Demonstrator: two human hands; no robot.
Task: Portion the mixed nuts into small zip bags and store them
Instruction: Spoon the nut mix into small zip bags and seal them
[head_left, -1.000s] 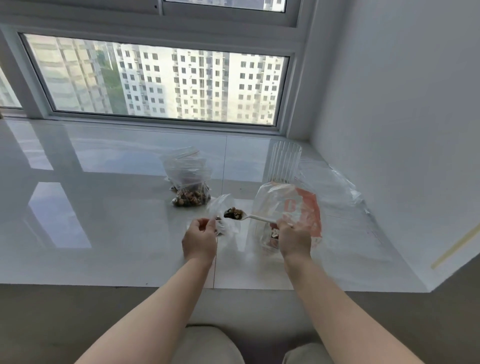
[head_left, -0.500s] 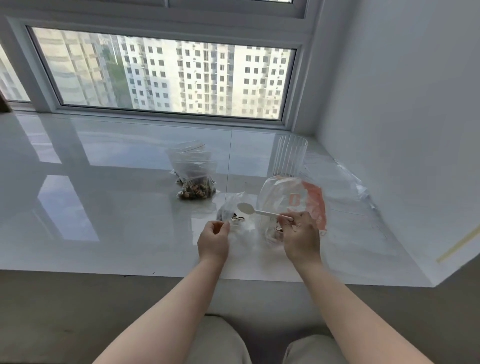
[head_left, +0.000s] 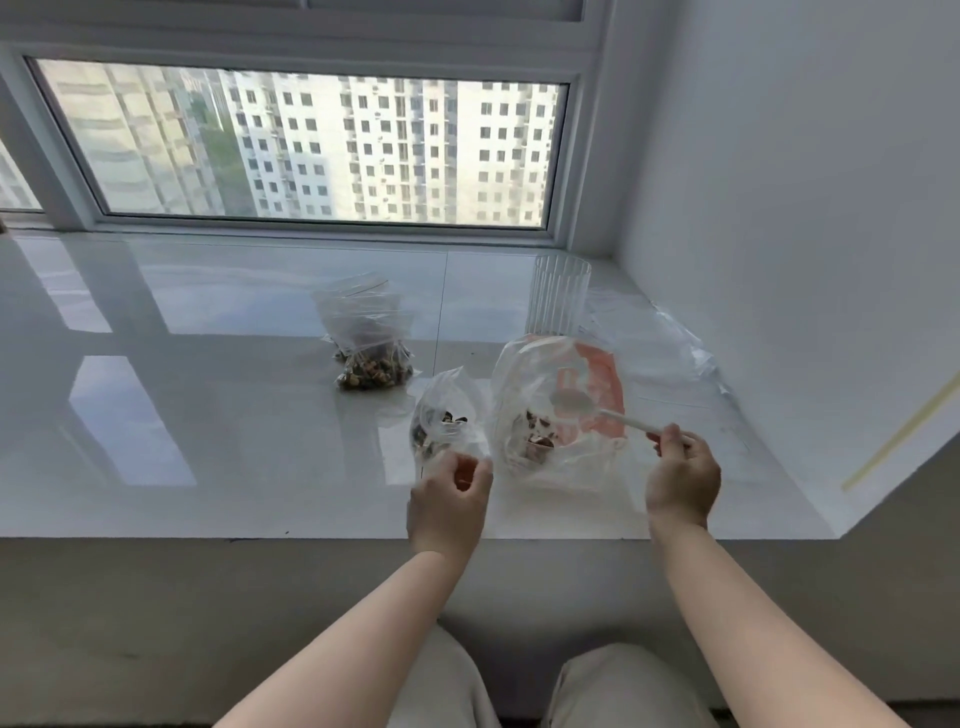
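Observation:
My left hand (head_left: 449, 501) pinches the near rim of a small clear zip bag (head_left: 448, 415) that stands open on the white sill and holds a few nuts. To its right sits a large clear bag with an orange label (head_left: 558, 405), with mixed nuts at its bottom. My right hand (head_left: 681, 475) grips the handle of a white plastic spoon (head_left: 597, 408); its empty bowl is over the large bag's mouth. Farther back on the left lie filled small zip bags (head_left: 371, 343) in a pile.
A ribbed clear glass cup (head_left: 560, 296) stands behind the large bag. Flat clear plastic bags (head_left: 660, 358) lie along the right wall. The glossy white sill (head_left: 208, 415) ends at a front edge just below my hands; a window runs along the back.
The spoon tipped its nuts into the small bag, then swung right, empty, to the large bag. My left hand kept hold of the small bag.

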